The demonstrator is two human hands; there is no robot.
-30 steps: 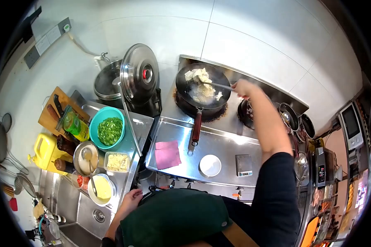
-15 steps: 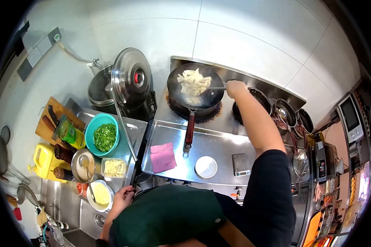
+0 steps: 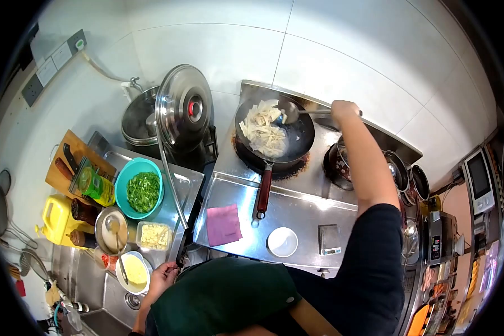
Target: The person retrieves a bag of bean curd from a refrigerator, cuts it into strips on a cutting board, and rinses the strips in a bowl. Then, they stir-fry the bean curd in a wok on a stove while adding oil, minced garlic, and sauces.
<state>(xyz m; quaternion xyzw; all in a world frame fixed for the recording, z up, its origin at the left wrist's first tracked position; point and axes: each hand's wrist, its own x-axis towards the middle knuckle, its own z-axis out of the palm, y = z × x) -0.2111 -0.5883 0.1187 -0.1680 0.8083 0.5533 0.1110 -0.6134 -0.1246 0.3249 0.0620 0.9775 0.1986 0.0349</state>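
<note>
Metal ladle (image 3: pixel 290 113), round-bowled, in the right hand's (image 3: pixel 346 112) clenched fingers above pale, flat strips (image 3: pixel 264 130).

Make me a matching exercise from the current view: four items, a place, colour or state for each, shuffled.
Items
1. Cloth
2. Chopped greens
3. Ladle
4. Pot lid

Descriptions
A. Head in the wok, handle in the right hand
B. Propped up on edge, red-centred knob showing
C. Inside the teal bowl
D. Purple, on the steel worktop

Pairs: 1-D, 2-C, 3-A, 4-B
</note>
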